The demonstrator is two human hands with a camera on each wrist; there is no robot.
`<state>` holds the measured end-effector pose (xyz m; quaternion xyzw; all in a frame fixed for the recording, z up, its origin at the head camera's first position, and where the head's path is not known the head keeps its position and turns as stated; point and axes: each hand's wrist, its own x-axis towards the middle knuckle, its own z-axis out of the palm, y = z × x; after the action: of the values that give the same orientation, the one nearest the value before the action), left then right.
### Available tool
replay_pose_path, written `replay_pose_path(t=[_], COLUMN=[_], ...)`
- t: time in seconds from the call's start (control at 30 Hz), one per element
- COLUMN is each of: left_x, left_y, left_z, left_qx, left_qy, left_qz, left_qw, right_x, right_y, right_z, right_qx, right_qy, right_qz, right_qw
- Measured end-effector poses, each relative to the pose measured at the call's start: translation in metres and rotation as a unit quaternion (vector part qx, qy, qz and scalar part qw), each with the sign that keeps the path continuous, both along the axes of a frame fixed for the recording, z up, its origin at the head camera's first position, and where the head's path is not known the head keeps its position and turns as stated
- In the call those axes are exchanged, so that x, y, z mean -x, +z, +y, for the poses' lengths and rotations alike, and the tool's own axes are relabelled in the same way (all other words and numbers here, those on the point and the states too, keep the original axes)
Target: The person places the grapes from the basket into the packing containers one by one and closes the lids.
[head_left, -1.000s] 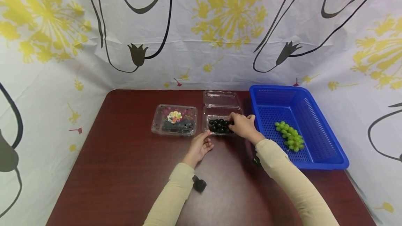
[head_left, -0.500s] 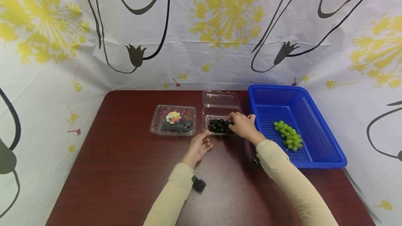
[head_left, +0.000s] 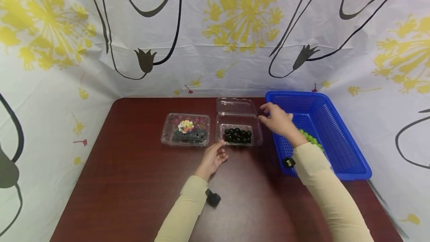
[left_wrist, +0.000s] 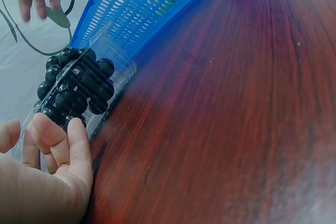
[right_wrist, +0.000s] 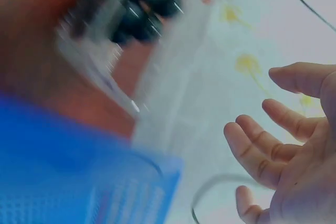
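An open clear plastic clamshell box (head_left: 258,137), its lid (head_left: 236,106) folded back, stands near the table's far edge. Black grapes (head_left: 237,135) lie in it. My left hand (head_left: 211,158) holds the box's near left corner, thumb and fingers at the rim, as the left wrist view also shows. My right hand (head_left: 277,119) hangs over the near-left rim of the blue basket (head_left: 342,130), fingers spread and holding nothing; the right wrist view shows the same hand (right_wrist: 299,145) apart from everything. Green grapes (head_left: 310,138) lie in the basket, partly hidden by my right arm.
A second clear box (head_left: 164,137), lid down with a flower-shaped sticker, holds red and dark fruit left of the open one. Behind the dark red table (head_left: 141,182) hangs a patterned white cloth (head_left: 188,29). A small black camera (head_left: 213,198) sits at my left wrist.
My right hand has let go of the black grapes and moved up and right out of the box, to above the basket's left side. My left hand has stayed at the box corner.
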<state>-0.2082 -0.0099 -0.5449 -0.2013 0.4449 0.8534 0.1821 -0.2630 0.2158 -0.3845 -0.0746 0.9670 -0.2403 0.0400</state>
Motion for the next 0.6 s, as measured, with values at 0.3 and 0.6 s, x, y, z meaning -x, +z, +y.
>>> replay_pose_path(t=[0.3,0.6], left_x=[0.002,0.001], left_y=[-0.002,0.000], left_z=[0.000,-0.001], left_qx=[-0.004,-0.005], left_qy=[-0.008,-0.005], left_qz=[0.001,-0.004], left_qw=[1.0000,1.0000], right_x=[0.008,0.008], right_y=[0.023,-0.004], right_z=[0.076,0.131], right_qx=[-0.008,-0.056], right_qy=[-0.061,-0.072], right_qz=[-0.022,-0.104], right_qw=[0.9979,0.9903])
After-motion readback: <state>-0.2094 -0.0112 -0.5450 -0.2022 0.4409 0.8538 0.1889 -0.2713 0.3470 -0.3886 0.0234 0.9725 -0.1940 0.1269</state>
